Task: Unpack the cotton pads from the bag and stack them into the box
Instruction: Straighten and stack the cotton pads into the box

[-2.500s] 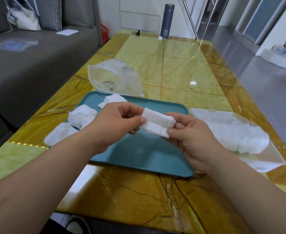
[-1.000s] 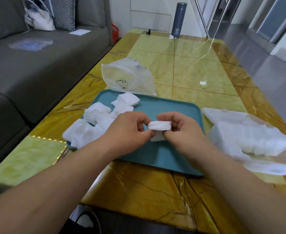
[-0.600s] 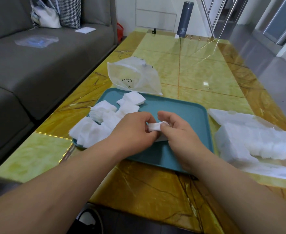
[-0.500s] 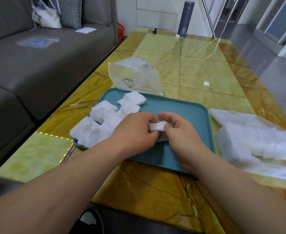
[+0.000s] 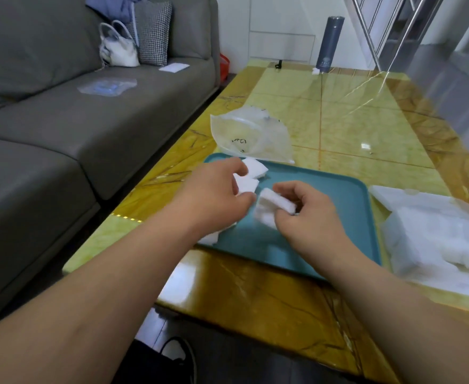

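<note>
— Where are the cotton pads now?
— 1 small stack of soft white square pads (image 5: 274, 207) is pinched between the thumb and curled fingers of the right hand (image 5: 311, 225), above the smooth teal tray (image 5: 338, 245).
— And the left hand (image 5: 213, 198)?
— Just left of the grip, loosely curled, holding nothing. Loose pads (image 5: 254, 167) lie under it. Right of the grip stands the translucent box (image 5: 394, 194), and beyond lies the crumpled clear bag (image 5: 252, 137).

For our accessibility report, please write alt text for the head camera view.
A person's right hand pinches a small stack of cotton pads above a teal tray; the left hand is over loose pads. A clear plastic bag lies behind, a box of pads at right.
</note>
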Available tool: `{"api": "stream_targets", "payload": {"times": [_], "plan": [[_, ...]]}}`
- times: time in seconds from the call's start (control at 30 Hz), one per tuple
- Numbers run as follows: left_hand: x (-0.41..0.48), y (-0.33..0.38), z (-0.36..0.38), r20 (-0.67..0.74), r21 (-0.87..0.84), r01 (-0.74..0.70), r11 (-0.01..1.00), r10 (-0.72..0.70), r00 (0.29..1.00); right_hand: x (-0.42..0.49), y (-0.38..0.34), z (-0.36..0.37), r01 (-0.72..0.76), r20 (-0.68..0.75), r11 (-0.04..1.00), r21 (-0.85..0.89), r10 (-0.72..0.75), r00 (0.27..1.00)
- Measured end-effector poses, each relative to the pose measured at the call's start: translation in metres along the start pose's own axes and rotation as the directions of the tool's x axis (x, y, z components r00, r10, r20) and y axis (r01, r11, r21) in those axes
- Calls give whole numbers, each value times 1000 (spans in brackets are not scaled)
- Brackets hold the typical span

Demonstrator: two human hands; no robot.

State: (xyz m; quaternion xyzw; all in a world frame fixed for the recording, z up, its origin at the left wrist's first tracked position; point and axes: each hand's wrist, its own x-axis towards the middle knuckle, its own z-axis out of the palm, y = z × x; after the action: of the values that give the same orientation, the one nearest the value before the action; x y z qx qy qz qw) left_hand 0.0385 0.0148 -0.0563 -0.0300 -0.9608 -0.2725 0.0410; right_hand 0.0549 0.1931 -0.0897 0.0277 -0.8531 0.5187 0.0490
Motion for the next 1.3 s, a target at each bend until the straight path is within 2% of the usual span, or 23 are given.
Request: {"api": "stream_targets", "payload": {"times": [0.07, 0.13, 0.2, 0.27, 0.47, 0.6, 0.77, 0.87, 0.93, 1.03, 1.1, 1.3], "plan": [[-8, -18, -24, -37, 257, 123, 958, -118, 992, -3, -4, 4, -26, 13, 1000, 12, 26, 1000], [-17, -33, -36, 29, 374, 218, 901, -247, 969, -5, -7, 8, -34, 24, 999, 18, 34, 999], [-25, -42, -34, 130, 340, 233, 911, -291, 948, -7, -9, 13, -42, 28, 999, 17, 41, 999], [-25, -43, -26, 188, 299, 205, 932, -268, 945, -8, -8, 15, -52, 33, 998, 19, 51, 998], [-11, -31, 5, 241, 277, 101, 956, -171, 955, -11, -1, -1, -57, -26, 997, 46, 59, 998], [1, -10, 29, 242, 151, 31, 988, -68, 968, -5, 10, -16, -75, -108, 997, 8, 75, 991], [16, 11, 54, 141, -44, -60, 997, 66, 988, 9, 23, -32, -91, -230, 992, -86, 69, 971], [25, 15, 54, -22, 14, -77, 997, 77, 997, 17, 28, -41, -115, -296, 990, -79, 87, 951], [25, 17, 51, -46, 34, -106, 994, 107, 993, 18, 27, -43, -91, -290, 991, -99, 58, 955], [22, 18, 49, 129, -46, -103, 994, 108, 986, 14, 21, -41, -8, -216, 985, -173, -31, 976], [21, 15, 52, 205, -12, -110, 994, 111, 973, 11, 17, -39, 28, -161, 981, -190, -59, 985], [16, 15, 60, 191, 51, -99, 994, 87, 978, 10, 17, -29, -44, -66, 996, -73, 39, 997]]}}
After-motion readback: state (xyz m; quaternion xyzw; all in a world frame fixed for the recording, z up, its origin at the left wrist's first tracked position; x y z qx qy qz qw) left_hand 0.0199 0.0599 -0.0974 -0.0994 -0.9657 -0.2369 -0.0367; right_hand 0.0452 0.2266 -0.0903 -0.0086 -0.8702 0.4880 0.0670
